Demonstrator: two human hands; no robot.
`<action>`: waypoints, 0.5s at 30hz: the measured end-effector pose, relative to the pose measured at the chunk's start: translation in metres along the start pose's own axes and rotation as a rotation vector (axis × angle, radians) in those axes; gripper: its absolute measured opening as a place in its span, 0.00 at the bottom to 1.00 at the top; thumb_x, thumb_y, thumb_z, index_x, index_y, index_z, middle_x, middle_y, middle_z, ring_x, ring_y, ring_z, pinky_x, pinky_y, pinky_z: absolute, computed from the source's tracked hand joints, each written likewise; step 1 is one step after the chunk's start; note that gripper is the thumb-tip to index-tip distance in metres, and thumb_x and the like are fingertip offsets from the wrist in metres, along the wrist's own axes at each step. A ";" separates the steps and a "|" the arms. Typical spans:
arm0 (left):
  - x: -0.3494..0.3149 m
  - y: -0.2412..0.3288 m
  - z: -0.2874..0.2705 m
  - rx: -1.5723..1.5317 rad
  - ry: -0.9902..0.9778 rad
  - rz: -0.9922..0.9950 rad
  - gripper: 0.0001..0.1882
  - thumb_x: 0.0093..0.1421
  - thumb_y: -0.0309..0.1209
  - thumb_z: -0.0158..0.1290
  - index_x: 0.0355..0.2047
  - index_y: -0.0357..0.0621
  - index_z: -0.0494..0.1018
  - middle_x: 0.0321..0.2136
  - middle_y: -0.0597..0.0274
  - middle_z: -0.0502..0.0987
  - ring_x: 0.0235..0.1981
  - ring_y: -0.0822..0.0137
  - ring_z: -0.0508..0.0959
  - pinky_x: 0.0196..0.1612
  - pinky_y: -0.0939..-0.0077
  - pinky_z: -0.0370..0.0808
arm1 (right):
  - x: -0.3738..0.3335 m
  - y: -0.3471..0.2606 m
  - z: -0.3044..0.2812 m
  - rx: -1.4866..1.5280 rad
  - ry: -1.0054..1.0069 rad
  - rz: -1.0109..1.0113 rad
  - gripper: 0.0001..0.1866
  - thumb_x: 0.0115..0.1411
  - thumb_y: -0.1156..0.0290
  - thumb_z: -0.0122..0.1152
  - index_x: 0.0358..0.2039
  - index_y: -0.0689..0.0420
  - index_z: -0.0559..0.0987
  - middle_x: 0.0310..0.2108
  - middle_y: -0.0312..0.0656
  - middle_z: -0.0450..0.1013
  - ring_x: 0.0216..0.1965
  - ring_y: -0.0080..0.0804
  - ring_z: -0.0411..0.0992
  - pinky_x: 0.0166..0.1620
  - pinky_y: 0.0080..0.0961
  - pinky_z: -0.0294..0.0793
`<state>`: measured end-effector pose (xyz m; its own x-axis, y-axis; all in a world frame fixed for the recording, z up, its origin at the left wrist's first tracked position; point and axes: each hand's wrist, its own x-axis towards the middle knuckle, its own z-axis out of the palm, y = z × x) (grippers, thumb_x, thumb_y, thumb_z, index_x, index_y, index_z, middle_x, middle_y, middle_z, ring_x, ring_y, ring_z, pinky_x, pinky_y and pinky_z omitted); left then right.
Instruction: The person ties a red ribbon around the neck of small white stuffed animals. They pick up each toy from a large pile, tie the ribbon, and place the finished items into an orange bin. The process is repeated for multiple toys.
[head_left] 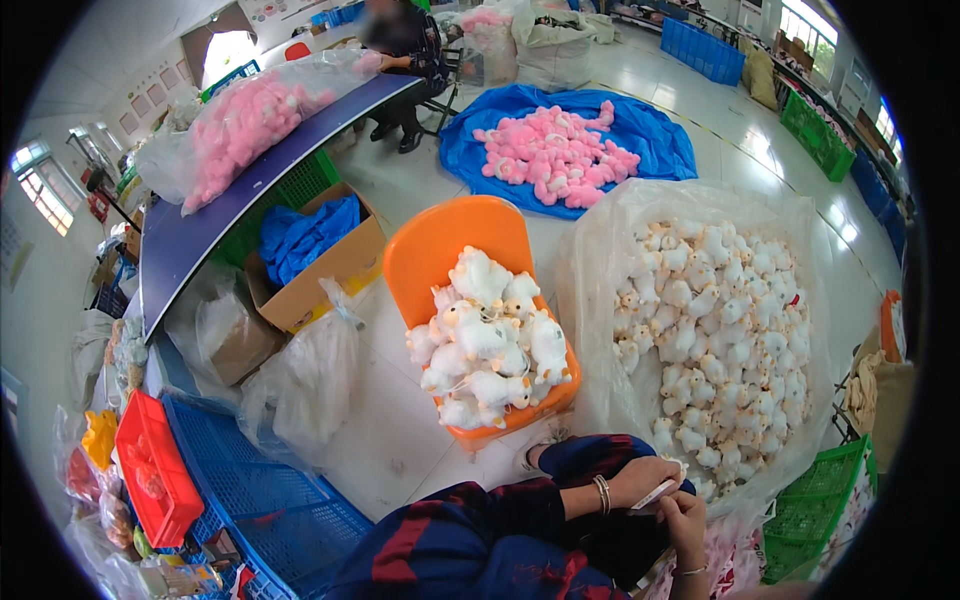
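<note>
At centre, an orange plastic chair (455,222) carries heaped white plush animals (483,340). On the pale tiled floor (400,470) lie, at upper centre, a blue tarp (662,145) under pink plush toys (550,150) and, at right, a translucent sack (595,300) of white ones. At upper left, a blue tabletop (172,258) bears a clear bag (163,165) of pink, probably plush, toys.

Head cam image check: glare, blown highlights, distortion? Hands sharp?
Head view: fisheye bends the blue tabletop edge, corners go black; left-side window looks nearly blown out; bright glare patches on the tile floor; left hand and right hand show no obvious motion blur, but the white strip at them is too small to identify.
</note>
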<state>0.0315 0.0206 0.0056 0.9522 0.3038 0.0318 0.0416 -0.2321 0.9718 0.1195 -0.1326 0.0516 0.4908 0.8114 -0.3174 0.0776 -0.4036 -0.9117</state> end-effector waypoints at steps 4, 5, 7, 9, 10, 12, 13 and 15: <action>0.001 0.002 -0.003 -0.072 -0.038 -0.019 0.09 0.55 0.36 0.52 0.27 0.44 0.73 0.24 0.51 0.78 0.29 0.49 0.79 0.32 0.59 0.72 | -0.001 0.007 0.003 0.029 0.057 0.016 0.16 0.63 0.69 0.58 0.19 0.60 0.75 0.17 0.31 0.70 0.20 0.16 0.65 0.26 0.15 0.62; 0.001 0.001 -0.001 -0.042 -0.031 -0.012 0.09 0.55 0.36 0.52 0.27 0.45 0.73 0.24 0.51 0.77 0.29 0.49 0.79 0.32 0.59 0.72 | -0.001 0.007 0.004 0.043 0.067 0.013 0.16 0.63 0.69 0.58 0.19 0.60 0.75 0.17 0.30 0.70 0.21 0.16 0.65 0.27 0.15 0.61; 0.005 -0.003 0.002 0.027 -0.005 0.007 0.09 0.56 0.36 0.51 0.26 0.45 0.72 0.24 0.51 0.77 0.29 0.49 0.79 0.31 0.58 0.72 | 0.001 0.019 0.002 0.021 0.067 -0.037 0.17 0.65 0.67 0.57 0.19 0.59 0.74 0.17 0.31 0.70 0.20 0.16 0.65 0.26 0.15 0.61; 0.005 -0.004 0.007 0.047 0.015 0.031 0.09 0.57 0.36 0.51 0.26 0.45 0.72 0.23 0.51 0.77 0.28 0.48 0.79 0.31 0.56 0.72 | 0.000 0.024 0.004 -0.005 0.093 -0.072 0.18 0.66 0.65 0.57 0.19 0.59 0.74 0.17 0.31 0.69 0.19 0.16 0.64 0.25 0.15 0.60; 0.005 -0.004 0.009 0.067 0.030 0.054 0.09 0.57 0.36 0.51 0.27 0.44 0.72 0.23 0.50 0.77 0.29 0.47 0.79 0.31 0.55 0.72 | -0.002 0.022 0.007 -0.018 0.119 -0.082 0.19 0.66 0.64 0.56 0.19 0.59 0.73 0.16 0.31 0.69 0.19 0.16 0.64 0.25 0.15 0.59; 0.004 -0.007 0.009 0.081 0.020 0.055 0.09 0.58 0.36 0.51 0.28 0.44 0.71 0.24 0.50 0.77 0.29 0.47 0.79 0.32 0.55 0.72 | -0.003 0.023 0.013 -0.017 0.160 -0.113 0.20 0.67 0.63 0.55 0.19 0.59 0.73 0.16 0.30 0.68 0.19 0.16 0.63 0.24 0.16 0.58; 0.003 -0.008 0.009 0.087 0.012 0.057 0.09 0.58 0.36 0.50 0.28 0.44 0.71 0.24 0.49 0.77 0.29 0.46 0.79 0.32 0.55 0.73 | -0.003 0.021 0.013 -0.023 0.160 -0.116 0.20 0.67 0.63 0.55 0.19 0.59 0.73 0.16 0.30 0.68 0.19 0.16 0.62 0.24 0.16 0.58; 0.003 -0.007 0.008 0.092 0.023 0.050 0.09 0.58 0.36 0.51 0.29 0.44 0.71 0.24 0.49 0.77 0.29 0.46 0.79 0.32 0.55 0.73 | -0.004 0.017 0.015 -0.029 0.162 -0.118 0.21 0.68 0.62 0.54 0.19 0.59 0.73 0.16 0.30 0.68 0.18 0.15 0.62 0.24 0.16 0.57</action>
<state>0.0361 0.0158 -0.0026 0.9466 0.3106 0.0862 0.0228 -0.3314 0.9432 0.1059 -0.1363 0.0330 0.6102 0.7758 -0.1604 0.1669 -0.3239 -0.9313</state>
